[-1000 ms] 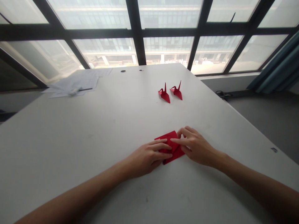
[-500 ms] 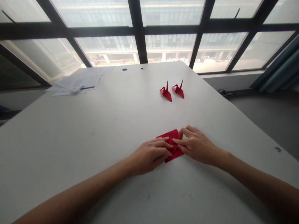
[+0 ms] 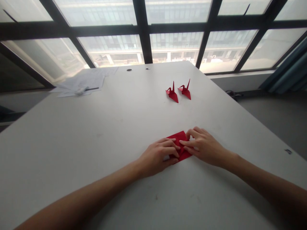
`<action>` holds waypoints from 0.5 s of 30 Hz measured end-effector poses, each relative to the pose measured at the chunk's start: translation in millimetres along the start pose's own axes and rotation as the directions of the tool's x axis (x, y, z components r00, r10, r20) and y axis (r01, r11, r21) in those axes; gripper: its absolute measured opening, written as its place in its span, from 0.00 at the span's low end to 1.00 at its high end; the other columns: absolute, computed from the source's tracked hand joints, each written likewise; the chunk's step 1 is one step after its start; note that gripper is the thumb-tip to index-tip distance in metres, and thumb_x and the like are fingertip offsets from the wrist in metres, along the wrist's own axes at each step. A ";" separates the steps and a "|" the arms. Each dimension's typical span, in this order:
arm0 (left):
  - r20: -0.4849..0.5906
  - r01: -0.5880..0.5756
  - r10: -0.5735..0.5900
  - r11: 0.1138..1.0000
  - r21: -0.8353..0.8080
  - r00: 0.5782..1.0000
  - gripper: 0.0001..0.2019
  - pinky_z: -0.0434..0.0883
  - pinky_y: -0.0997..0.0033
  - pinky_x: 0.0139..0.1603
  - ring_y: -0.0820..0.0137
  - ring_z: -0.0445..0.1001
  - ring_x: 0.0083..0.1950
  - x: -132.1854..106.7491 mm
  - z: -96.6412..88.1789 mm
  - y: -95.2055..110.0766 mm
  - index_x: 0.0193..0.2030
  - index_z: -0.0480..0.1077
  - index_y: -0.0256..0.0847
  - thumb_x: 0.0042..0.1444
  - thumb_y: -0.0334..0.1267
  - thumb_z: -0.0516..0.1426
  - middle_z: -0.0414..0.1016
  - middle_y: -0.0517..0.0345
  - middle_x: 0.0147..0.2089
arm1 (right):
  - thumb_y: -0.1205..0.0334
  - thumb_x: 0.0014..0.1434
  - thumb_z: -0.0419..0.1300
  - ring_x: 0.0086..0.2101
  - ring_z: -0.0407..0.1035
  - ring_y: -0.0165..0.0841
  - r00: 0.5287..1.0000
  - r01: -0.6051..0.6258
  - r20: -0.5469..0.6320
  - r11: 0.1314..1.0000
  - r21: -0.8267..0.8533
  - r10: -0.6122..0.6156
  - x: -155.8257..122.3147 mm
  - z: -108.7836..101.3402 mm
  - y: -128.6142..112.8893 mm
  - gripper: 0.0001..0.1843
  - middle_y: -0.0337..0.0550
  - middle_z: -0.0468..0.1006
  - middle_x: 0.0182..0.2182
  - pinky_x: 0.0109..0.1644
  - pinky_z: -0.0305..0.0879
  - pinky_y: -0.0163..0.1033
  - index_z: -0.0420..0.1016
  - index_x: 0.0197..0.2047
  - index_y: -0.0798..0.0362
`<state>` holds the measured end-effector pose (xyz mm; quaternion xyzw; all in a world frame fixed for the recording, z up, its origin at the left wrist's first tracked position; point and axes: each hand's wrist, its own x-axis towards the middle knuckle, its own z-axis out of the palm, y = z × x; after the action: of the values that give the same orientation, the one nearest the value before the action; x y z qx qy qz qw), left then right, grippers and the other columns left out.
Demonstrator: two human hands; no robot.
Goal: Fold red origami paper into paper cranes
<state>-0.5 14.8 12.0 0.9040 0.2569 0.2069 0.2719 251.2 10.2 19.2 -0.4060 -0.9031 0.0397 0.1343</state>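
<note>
A folded sheet of red paper [image 3: 179, 136] lies flat on the white table [image 3: 115, 127] near me. My left hand [image 3: 158, 156] rests on its left part, fingers curled and pressing down on it. My right hand [image 3: 203, 147] covers its right part, fingertips pinched on the paper's middle fold. The fingertips of both hands meet over the paper. Farther back stand two finished red paper cranes [image 3: 178, 91], side by side, out of reach of either hand.
A stack of white papers [image 3: 80, 84] with a dark pen lies at the table's far left. Two small dark holes [image 3: 129, 69] sit near the far edge. Large windows run behind the table; a blue curtain [image 3: 287, 70] hangs at the right.
Both hands have closed in together over the red paper, covering more of it. The view has shifted slightly, so everything sits a bit farther right.
</note>
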 end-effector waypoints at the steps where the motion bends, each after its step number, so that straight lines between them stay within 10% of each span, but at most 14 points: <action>1: 0.001 0.001 -0.001 1.000 -0.008 1.000 0.04 0.68 0.62 0.63 0.63 0.71 0.60 0.0 -0.4 0.0 0.42 0.77 0.45 0.63 0.38 0.61 0.79 0.56 0.49 | 0.60 0.65 0.61 0.42 0.65 0.41 1.000 0.001 -0.002 1.000 0.003 -0.001 0.0 0.0 0.1 0.13 0.47 0.75 0.41 0.49 0.62 0.47 0.81 0.51 0.42; 15: -0.003 0.003 -0.003 0.997 -0.072 1.000 0.08 0.68 0.61 0.63 0.63 0.71 0.61 -1.3 -0.9 -6.2 0.45 0.81 0.51 0.61 0.36 0.63 0.78 0.57 0.53 | 0.60 0.66 0.60 0.43 0.65 0.42 1.000 0.014 0.009 1.000 -0.027 -0.014 0.2 -1.7 0.2 0.14 0.48 0.74 0.42 0.49 0.62 0.47 0.81 0.52 0.42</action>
<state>-4.1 18.8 8.7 0.8929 0.2509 0.2170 0.3044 251.7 10.4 20.8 -0.4012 -0.9070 0.0283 0.1250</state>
